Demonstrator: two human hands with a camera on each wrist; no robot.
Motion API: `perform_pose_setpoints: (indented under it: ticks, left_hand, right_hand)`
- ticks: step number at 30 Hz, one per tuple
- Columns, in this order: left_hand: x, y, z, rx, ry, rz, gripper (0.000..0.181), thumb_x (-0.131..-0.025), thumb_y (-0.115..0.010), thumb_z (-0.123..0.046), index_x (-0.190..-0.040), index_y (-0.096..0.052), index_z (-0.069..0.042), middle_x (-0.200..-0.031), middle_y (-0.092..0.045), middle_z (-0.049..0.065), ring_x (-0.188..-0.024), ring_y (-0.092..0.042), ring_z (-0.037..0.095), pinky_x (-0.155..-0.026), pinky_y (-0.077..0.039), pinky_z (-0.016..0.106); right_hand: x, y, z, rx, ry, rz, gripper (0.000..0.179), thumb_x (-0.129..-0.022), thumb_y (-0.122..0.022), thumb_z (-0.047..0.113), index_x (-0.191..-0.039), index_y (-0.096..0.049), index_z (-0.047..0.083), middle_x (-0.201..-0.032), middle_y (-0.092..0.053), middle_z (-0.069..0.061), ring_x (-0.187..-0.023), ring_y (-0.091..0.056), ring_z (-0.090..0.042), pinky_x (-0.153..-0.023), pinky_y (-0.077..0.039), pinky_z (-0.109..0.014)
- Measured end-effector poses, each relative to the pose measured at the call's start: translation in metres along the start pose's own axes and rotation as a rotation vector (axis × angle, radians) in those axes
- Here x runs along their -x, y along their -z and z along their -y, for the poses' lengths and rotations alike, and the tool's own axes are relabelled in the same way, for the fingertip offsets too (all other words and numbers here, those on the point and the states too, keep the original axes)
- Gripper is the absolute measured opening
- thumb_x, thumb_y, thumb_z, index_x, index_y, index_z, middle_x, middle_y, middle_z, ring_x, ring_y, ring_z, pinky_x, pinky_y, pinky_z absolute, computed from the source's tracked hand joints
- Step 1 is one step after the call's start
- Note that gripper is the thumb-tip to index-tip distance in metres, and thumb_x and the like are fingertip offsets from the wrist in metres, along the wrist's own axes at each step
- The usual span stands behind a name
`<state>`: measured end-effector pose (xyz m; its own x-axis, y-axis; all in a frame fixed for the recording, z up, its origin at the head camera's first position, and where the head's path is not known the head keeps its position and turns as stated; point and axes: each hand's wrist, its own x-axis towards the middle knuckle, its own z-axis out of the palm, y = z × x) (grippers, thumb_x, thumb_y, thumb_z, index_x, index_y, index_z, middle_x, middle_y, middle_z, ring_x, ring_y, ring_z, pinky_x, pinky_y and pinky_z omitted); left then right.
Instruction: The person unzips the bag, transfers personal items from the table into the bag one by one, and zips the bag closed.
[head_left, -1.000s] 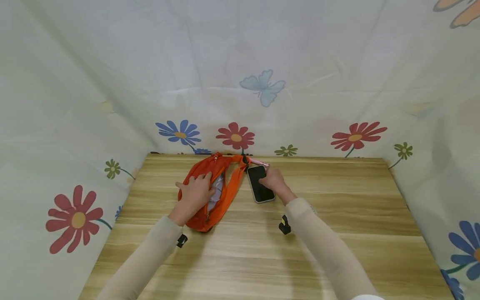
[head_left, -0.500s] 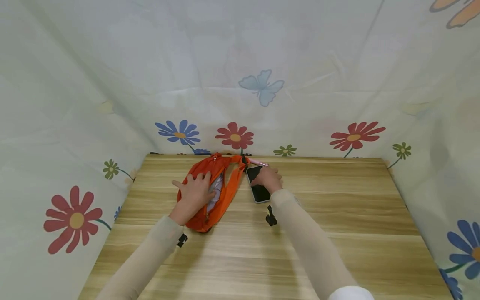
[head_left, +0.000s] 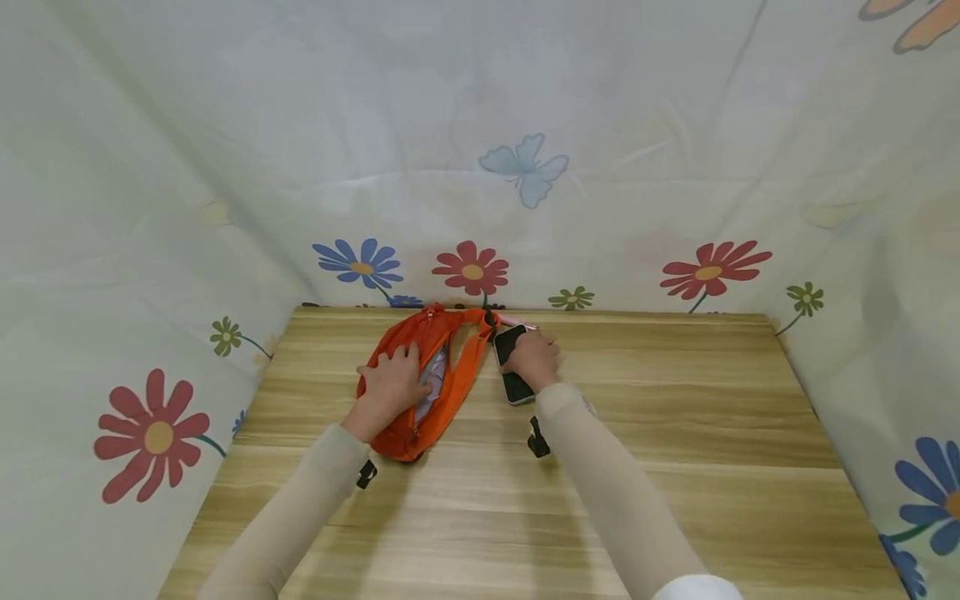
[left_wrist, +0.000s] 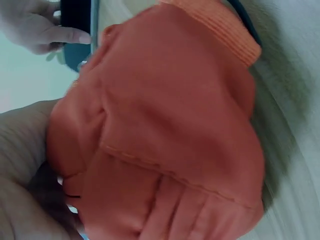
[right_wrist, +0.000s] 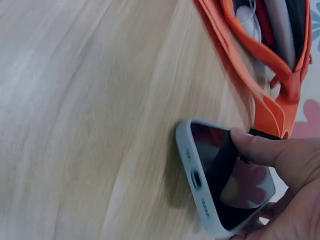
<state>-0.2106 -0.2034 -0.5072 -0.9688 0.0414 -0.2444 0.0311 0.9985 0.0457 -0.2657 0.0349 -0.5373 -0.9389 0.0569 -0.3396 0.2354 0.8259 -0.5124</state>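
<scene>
An orange waist bag (head_left: 420, 329) lies unzipped at the back left of the table. My left hand (head_left: 390, 387) grips its side by the opening; the left wrist view shows the bag's fabric (left_wrist: 175, 100) bunched beside the hand (left_wrist: 20, 165). To the right of the strap, my right hand (head_left: 534, 360) holds a smartphone (head_left: 517, 387) with a dark screen and pale case. Seen from the right wrist, the thumb lies over the screen (right_wrist: 235, 175), with the other fingers partly hidden behind the phone. A white cable (right_wrist: 248, 17) and a grey item (right_wrist: 280, 32) show inside the bag.
Beyond the phone, a thin pink stick-like item (head_left: 516, 322) lies by the bag's orange strap (head_left: 461, 379) and black buckle. The wood-grain table (head_left: 675, 400) ends at a floral curtain (head_left: 630, 208) at the back and sides.
My right hand has shifted left over the phone and now grips it, its far end slightly higher in view. The left hand stays on the bag.
</scene>
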Motion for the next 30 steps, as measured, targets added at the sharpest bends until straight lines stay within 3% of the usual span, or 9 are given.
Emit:
perform_pose_setpoints:
  ticks: [4,8,10,13,15,18,21,26,30]
  left_hand:
    - [-0.002,-0.004,0.001,-0.003,-0.020,-0.023,0.088,-0.089,-0.073,-0.048,-0.154,-0.037,-0.001,-0.147,-0.050,0.023,-0.123,-0.052,0.055,-0.093,-0.029,0.086]
    - [-0.003,-0.003,0.003,-0.019,-0.034,-0.039,0.086,-0.088,-0.074,-0.052,-0.151,-0.042,-0.001,-0.141,-0.055,0.022,-0.117,-0.057,0.053,-0.092,-0.033,0.084]
    - [-0.004,0.000,0.005,-0.023,-0.037,-0.041,0.084,-0.088,-0.074,-0.052,-0.148,-0.045,-0.001,-0.137,-0.058,0.022,-0.112,-0.060,0.052,-0.091,-0.036,0.083]
    - [-0.007,0.007,0.008,-0.030,-0.047,-0.033,0.077,-0.089,-0.073,-0.052,-0.141,-0.051,0.000,-0.128,-0.063,0.021,-0.103,-0.064,0.050,-0.087,-0.042,0.079]
    - [-0.009,0.012,0.010,-0.019,-0.058,-0.025,0.071,-0.089,-0.072,-0.051,-0.135,-0.054,0.000,-0.122,-0.066,0.020,-0.097,-0.066,0.048,-0.084,-0.045,0.076]
    - [-0.011,0.020,0.013,0.007,-0.066,-0.006,0.063,-0.091,-0.070,-0.048,-0.130,-0.055,0.000,-0.115,-0.067,0.020,-0.094,-0.066,0.047,-0.082,-0.047,0.074]
    - [-0.013,0.026,0.016,0.048,-0.059,0.013,0.061,-0.093,-0.068,-0.045,-0.133,-0.054,0.000,-0.114,-0.067,0.020,-0.094,-0.066,0.047,-0.081,-0.048,0.072]
    - [-0.012,0.033,0.020,0.097,-0.040,0.044,0.060,-0.097,-0.062,-0.041,-0.140,-0.050,0.000,-0.114,-0.066,0.021,-0.096,-0.065,0.048,-0.079,-0.051,0.068]
    - [-0.009,0.034,0.023,0.127,-0.034,0.047,0.053,-0.099,-0.057,-0.037,-0.136,-0.051,0.000,-0.110,-0.067,0.020,-0.095,-0.066,0.047,-0.075,-0.052,0.066]
  right_hand:
    - [0.002,0.001,-0.002,-0.007,0.087,0.010,0.060,-0.084,-0.078,0.018,-0.130,-0.056,-0.013,-0.122,-0.055,-0.032,-0.099,-0.058,-0.043,-0.078,-0.054,-0.048]
    - [0.003,0.011,0.000,-0.045,0.163,0.034,0.031,-0.087,-0.062,0.006,-0.114,-0.062,-0.010,-0.108,-0.065,-0.021,-0.085,-0.060,-0.032,-0.070,-0.051,-0.040]
    - [0.005,0.016,0.003,-0.061,0.192,0.045,0.018,-0.086,-0.062,0.006,-0.102,-0.064,-0.004,-0.096,-0.064,-0.014,-0.079,-0.056,-0.026,-0.065,-0.046,-0.036]
    - [0.011,0.022,0.008,-0.149,0.223,0.102,0.013,-0.087,-0.067,0.009,-0.094,-0.065,-0.002,-0.082,-0.059,-0.008,-0.071,-0.053,-0.021,-0.061,-0.043,-0.031]
    - [0.018,0.023,0.012,-0.282,0.234,0.180,0.014,-0.089,-0.069,0.008,-0.094,-0.067,-0.004,-0.080,-0.061,-0.008,-0.069,-0.057,-0.018,-0.061,-0.048,-0.029]
    - [0.029,0.020,0.019,-0.510,0.234,0.327,0.016,-0.092,-0.068,0.004,-0.102,-0.066,-0.008,-0.090,-0.069,-0.015,-0.073,-0.066,-0.019,-0.068,-0.058,-0.033]
    - [0.038,0.014,0.030,-0.653,0.223,0.442,0.019,-0.094,-0.066,0.002,-0.107,-0.063,-0.011,-0.103,-0.070,-0.022,-0.080,-0.071,-0.024,-0.078,-0.061,-0.041]
    - [0.041,-0.003,0.050,-0.781,0.201,0.510,0.021,-0.096,-0.065,0.004,-0.110,-0.063,-0.012,-0.110,-0.069,-0.024,-0.090,-0.072,-0.028,-0.087,-0.059,-0.044]
    - [0.038,-0.017,0.069,-0.881,0.151,0.506,0.028,-0.098,-0.063,0.004,-0.119,-0.061,-0.014,-0.118,-0.067,-0.027,-0.102,-0.072,-0.034,-0.088,-0.059,-0.042]
